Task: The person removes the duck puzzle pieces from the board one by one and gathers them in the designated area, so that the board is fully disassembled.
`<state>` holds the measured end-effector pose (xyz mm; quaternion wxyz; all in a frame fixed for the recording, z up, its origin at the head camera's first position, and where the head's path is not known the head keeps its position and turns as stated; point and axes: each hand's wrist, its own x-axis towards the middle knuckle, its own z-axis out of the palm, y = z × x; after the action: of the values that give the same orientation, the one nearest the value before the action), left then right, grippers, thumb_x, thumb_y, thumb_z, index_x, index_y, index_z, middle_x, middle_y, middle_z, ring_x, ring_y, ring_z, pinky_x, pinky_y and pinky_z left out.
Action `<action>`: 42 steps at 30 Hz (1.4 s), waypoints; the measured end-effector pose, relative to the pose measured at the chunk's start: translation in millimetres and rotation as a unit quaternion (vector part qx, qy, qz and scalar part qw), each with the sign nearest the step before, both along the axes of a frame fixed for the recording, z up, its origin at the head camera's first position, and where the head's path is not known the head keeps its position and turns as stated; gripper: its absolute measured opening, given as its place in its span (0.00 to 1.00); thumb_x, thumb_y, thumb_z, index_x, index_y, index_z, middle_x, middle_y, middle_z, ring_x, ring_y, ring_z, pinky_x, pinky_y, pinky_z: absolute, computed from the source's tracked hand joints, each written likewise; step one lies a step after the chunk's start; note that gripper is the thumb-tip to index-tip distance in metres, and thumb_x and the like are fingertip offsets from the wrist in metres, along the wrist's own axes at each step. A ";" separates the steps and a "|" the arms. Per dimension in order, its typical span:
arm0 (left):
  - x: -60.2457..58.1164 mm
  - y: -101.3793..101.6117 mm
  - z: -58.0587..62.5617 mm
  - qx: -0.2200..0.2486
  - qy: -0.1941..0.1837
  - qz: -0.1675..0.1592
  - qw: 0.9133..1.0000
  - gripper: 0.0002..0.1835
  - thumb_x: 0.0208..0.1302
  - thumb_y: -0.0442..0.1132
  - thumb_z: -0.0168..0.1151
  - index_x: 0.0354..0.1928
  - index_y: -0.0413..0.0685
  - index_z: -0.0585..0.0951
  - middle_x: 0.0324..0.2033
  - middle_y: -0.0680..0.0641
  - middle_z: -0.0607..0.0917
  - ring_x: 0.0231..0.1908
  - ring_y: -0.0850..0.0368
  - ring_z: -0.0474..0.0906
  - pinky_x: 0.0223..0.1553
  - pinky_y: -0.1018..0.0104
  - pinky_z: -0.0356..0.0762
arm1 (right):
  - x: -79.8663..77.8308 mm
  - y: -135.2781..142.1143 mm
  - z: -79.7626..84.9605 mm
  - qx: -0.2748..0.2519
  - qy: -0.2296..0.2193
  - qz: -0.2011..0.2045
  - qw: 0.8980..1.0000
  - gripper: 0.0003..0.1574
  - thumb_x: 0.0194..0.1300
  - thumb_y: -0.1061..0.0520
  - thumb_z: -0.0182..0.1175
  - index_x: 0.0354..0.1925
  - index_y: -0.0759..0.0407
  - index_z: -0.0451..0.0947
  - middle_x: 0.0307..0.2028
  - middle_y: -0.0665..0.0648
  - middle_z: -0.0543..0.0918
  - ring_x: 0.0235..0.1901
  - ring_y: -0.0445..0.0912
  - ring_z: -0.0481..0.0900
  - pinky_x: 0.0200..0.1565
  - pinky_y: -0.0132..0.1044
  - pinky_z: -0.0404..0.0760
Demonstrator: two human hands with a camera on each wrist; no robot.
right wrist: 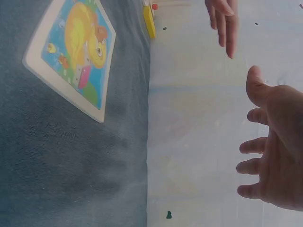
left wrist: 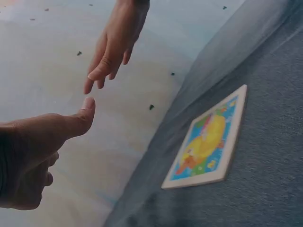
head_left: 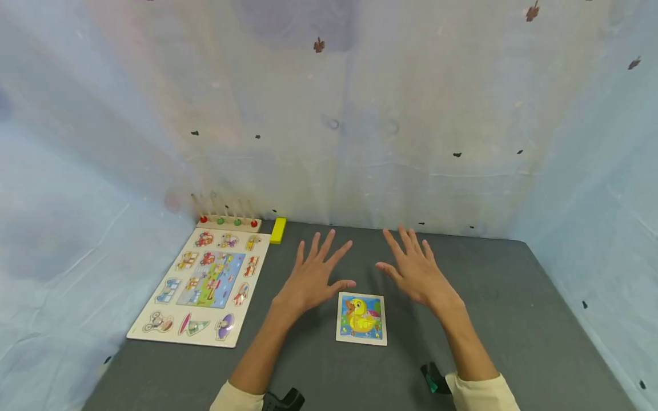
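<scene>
Both hands hover over the dark table with fingers spread and nothing held. In the head view my left hand is above the table, left of and beyond a small square duck puzzle. On the other side, my right hand is raised beyond the puzzle's right edge, thumb pointing inward. The puzzle has a pale wooden frame and a yellow duck on blue; it lies flat between the forearms. Each wrist view shows the puzzle on the cloth below, apart from the fingers.
A large wooden peg-puzzle board with vehicle and toy pictures lies at the left. Behind it stands a wooden rack of upright pegs with red and green beads. A yellow block sits beside them. Pale patterned sheeting encloses the table's back and sides.
</scene>
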<state>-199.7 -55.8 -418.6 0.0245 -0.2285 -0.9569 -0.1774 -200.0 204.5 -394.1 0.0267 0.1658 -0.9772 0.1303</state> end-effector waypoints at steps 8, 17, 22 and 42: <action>8.1 3.5 -28.0 -0.012 -0.085 0.006 0.996 0.47 0.67 0.69 0.63 0.83 0.61 0.60 0.83 0.40 0.57 0.81 0.31 0.55 0.78 0.29 0.52 | 4.9 -6.8 -17.6 -0.011 -0.006 0.055 0.998 0.44 0.77 0.41 0.60 0.81 0.55 0.59 0.80 0.71 0.59 0.77 0.70 0.62 0.71 0.72 0.65; 11.9 3.2 -52.9 -0.011 -0.173 0.002 0.985 0.49 0.60 0.60 0.76 0.78 0.48 0.68 0.81 0.41 0.62 0.81 0.32 0.56 0.71 0.18 0.52 | 15.5 -28.4 -53.7 -0.045 -0.023 0.141 0.989 0.23 0.72 0.56 0.66 0.61 0.64 0.81 0.56 0.62 0.83 0.52 0.57 0.81 0.55 0.57 0.81; 15.2 -1.3 -64.5 -0.005 -0.181 0.008 0.984 0.52 0.56 0.59 0.79 0.78 0.48 0.68 0.81 0.40 0.62 0.81 0.32 0.54 0.69 0.15 0.51 | 15.6 -42.6 -64.2 -0.055 -0.049 0.167 0.983 0.17 0.71 0.59 0.67 0.56 0.63 0.85 0.48 0.59 0.82 0.43 0.49 0.76 0.47 0.48 0.78; 21.6 1.6 -69.4 -0.023 -0.193 -0.003 0.981 0.56 0.51 0.57 0.81 0.81 0.53 0.65 0.83 0.36 0.53 0.83 0.30 0.44 0.72 0.15 0.40 | 10.2 -65.4 -84.6 -0.078 -0.042 0.112 0.990 0.05 0.61 0.62 0.75 0.37 0.59 0.91 0.38 0.56 0.81 0.34 0.43 0.71 0.36 0.34 0.74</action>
<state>-178.1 -54.2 -487.9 -0.1666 -0.1932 -0.9468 -0.1963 -189.8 139.0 -478.7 -0.0166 0.2656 -0.9397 0.2148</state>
